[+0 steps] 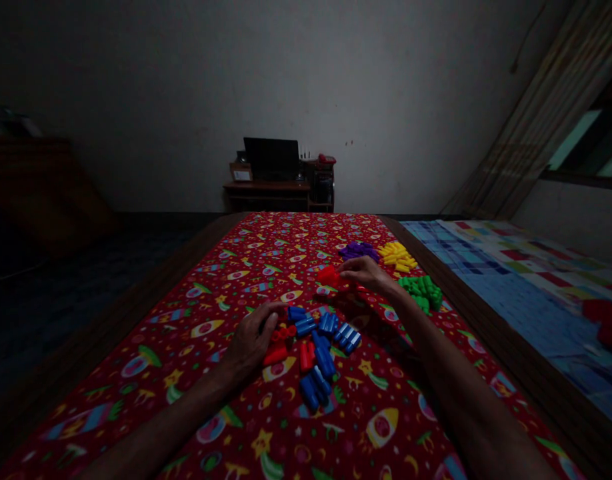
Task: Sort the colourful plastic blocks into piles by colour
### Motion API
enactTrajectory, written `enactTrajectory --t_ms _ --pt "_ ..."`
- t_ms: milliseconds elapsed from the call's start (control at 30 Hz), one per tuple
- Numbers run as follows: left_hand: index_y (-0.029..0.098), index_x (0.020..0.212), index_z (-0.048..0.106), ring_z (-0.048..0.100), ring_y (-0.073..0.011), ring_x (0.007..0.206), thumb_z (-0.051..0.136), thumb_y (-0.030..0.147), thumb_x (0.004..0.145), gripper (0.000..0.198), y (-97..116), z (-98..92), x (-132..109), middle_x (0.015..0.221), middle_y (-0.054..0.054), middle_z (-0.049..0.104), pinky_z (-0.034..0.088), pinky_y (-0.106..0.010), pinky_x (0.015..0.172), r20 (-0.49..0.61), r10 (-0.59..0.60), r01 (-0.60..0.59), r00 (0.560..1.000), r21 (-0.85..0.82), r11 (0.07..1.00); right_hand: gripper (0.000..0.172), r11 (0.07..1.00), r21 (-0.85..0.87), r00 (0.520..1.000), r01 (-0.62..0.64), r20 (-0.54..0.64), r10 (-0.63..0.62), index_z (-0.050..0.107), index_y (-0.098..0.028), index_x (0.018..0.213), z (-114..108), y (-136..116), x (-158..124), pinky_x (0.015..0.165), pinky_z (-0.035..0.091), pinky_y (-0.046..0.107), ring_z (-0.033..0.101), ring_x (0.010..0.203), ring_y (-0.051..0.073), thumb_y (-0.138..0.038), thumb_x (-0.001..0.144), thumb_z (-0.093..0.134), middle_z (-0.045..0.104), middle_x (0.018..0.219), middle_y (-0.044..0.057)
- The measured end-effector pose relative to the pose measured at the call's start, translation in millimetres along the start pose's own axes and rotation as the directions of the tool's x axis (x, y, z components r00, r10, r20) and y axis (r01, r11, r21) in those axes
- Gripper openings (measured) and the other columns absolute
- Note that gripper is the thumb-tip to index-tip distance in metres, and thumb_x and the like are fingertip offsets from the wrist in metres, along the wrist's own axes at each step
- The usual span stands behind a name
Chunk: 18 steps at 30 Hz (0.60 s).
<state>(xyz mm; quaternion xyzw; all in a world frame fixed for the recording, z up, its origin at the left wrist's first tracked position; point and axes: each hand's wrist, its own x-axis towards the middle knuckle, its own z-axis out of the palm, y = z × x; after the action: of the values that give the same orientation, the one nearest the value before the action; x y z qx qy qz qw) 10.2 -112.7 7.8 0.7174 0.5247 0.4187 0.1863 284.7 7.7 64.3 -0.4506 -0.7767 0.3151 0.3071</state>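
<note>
A hand could pass freely over the cloth (156,360) left of the left hand (251,339), or across its far stretch. Mid-cloth, blue blocks (326,363) and red blocks (275,354) crowd the way between the forearms. The right hand (367,273) (a red piece (328,275) at its fingertips) bars the right side, with the purple pile (359,251), yellow pile (398,256) and green pile (422,293) close around it.

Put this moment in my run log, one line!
Left hand: beside red blocks, blue blocks | Right hand: holds red block | Also there: purple pile, yellow pile, green pile
</note>
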Motion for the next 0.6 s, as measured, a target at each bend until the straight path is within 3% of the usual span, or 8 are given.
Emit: enactTrajectory --t_ms 100,200,300,367,433,533,600 --pt "0.017 0.121 0.055 0.065 -0.0238 0.101 0.041 0.047 0.090 0.045 0.5 -0.3 1.8 0.110 -0.011 0.068 0.051 -0.037 0.088 -0.023 -0.042 0.040 0.999 -0.079 0.996 0.025 0.987 0.147 0.987 0.067 0.137 -0.088 0.074 -0.009 0.085 10.1 -16.6 -7.0 0.055 0.038 0.021 0.054 0.059 0.011 -0.030 0.076 0.062 0.066 0.068 0.001" --pt "0.017 0.127 0.052 0.062 -0.0253 0.109 0.045 0.053 0.087 0.055 0.0 -1.5 3.0 0.117 -0.013 0.066 0.050 -0.035 0.091 0.009 -0.046 0.047 0.999 -0.150 0.988 0.022 0.970 0.180 0.941 0.163 0.269 -0.208 0.074 -0.011 0.088 38.1 -42.6 -16.6 0.058 0.040 0.021 0.057 0.065 0.012 -0.028 0.078 0.063 0.068 0.074 0.002" --pt "0.018 0.111 0.062 0.066 -0.0242 0.095 0.048 0.056 0.083 0.049 0.1 -3.4 1.8 0.103 -0.009 0.071 0.052 -0.032 0.082 0.088 -0.070 0.077 0.994 -0.082 0.994 0.018 0.949 0.089 0.892 0.304 0.323 -0.316 0.074 -0.014 0.091 58.8 -63.6 -24.3 0.058 0.037 0.019 0.055 0.065 0.010 -0.019 0.079 0.062 0.067 0.074 0.001" --pt "0.019 0.099 0.065 0.066 -0.0217 0.080 0.049 0.057 0.081 0.045 1.0 -4.3 0.5 0.088 -0.005 0.072 0.053 -0.030 0.074 0.080 -0.106 0.107 0.991 -0.013 0.994 0.018 0.937 0.017 0.887 0.350 0.316 -0.337 0.074 -0.015 0.092 56.8 -67.5 -24.5 0.056 0.035 0.019 0.053 0.062 0.009 -0.018 0.079 0.062 0.065 0.071 0.000" --pt "0.018 0.094 0.065 0.065 -0.0207 0.073 0.049 0.057 0.080 0.044 2.0 -4.7 0.0 0.081 -0.003 0.071 0.052 -0.030 0.070 0.026 -0.124 0.123 0.992 0.028 0.992 0.019 0.950 -0.014 0.922 0.311 0.246 -0.298 0.075 -0.014 0.091 41.2 -59.7 -19.7 0.057 0.036 0.019 0.054 0.062 0.010 -0.021 0.079 0.062 0.066 0.071 0.001" --pt "0.019 0.090 0.065 0.064 -0.0213 0.072 0.049 0.059 0.079 0.045 2.9 -4.4 0.7 0.078 -0.003 0.071 0.052 -0.030 0.067 -0.027 -0.118 0.119 0.993 0.038 0.992 0.024 0.993 -0.023 0.991 0.117 -0.060 -0.118 0.075 -0.012 0.090 5.9 -28.0 -8.9 0.063 0.043 0.022 0.061 0.070 0.015 -0.026 0.078 0.060 0.071 0.080 0.005" --pt "0.019 0.089 0.065 0.064 -0.0207 0.070 0.049 0.060 0.079 0.045 3.2 -4.1 1.0 0.077 -0.003 0.071 0.052 -0.030 0.065 -0.014 -0.115 0.115 0.993 0.028 0.993 0.026 0.996 -0.048 0.951 -0.073 -0.303 0.055 0.075 -0.012 0.089 -13.2 -0.8 -4.6 0.064 0.045 0.025 0.064 0.072 0.017 -0.027 0.077 0.058 0.072 0.080 0.007"
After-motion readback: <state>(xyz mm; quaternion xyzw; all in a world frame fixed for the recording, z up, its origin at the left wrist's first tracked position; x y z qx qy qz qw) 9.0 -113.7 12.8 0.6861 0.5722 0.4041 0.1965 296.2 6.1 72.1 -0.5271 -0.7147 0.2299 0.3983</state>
